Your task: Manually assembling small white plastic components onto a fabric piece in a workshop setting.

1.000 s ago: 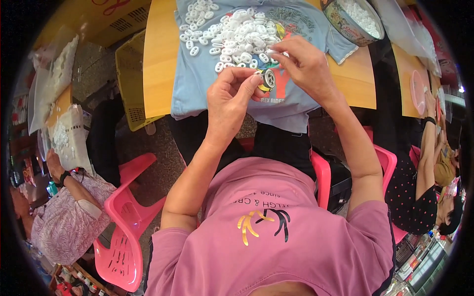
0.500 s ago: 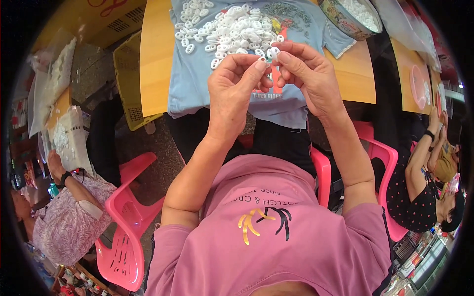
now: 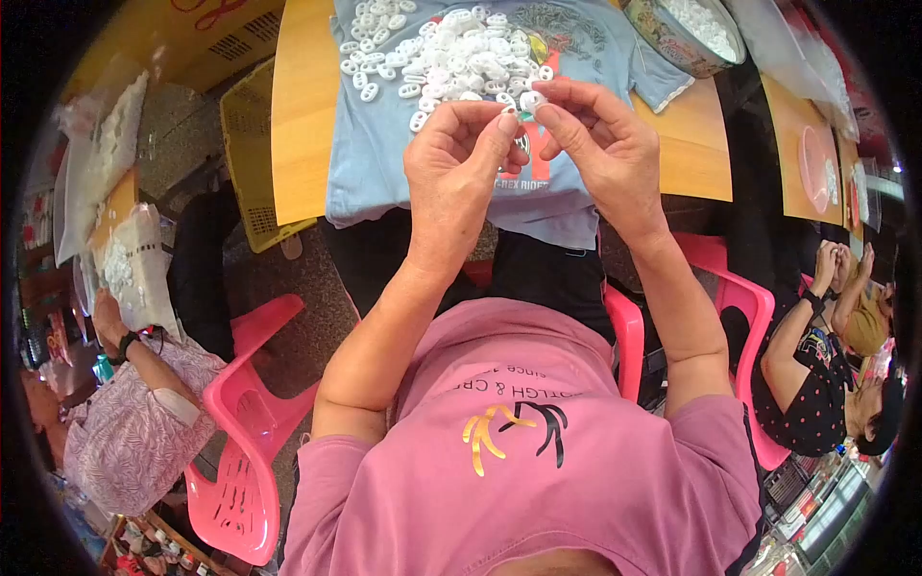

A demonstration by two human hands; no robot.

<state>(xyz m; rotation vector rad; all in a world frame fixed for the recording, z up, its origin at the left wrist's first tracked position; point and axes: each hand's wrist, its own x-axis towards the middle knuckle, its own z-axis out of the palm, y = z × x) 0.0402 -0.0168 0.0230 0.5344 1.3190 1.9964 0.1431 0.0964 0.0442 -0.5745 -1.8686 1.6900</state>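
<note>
Both my hands are raised close together over the near side of a pile of small white oval plastic pieces with two holes [image 3: 466, 58]. The pile lies on a light blue T-shirt [image 3: 370, 163] spread over the table. My left hand [image 3: 456, 168] is closed, thumb and forefinger pinching a small white plastic piece [image 3: 510, 111], mostly hidden by the fingertips. Thumb and forefinger of my right hand [image 3: 610, 149] pinch another white plastic piece [image 3: 531, 100]. The two pieces are near each other; whether they touch I cannot tell.
Small dark pieces [image 3: 567, 34] lie beyond the pile. A round tin [image 3: 663, 38] of white bits stands at the far right of the wooden table [image 3: 303, 125]. A yellow crate [image 3: 259, 163] is at left. Pink chairs [image 3: 240, 413] and seated people flank me.
My right thumb and fingers have shifted slightly; my left hand stays almost still. At the right, another person's hands have moved back from the table.
</note>
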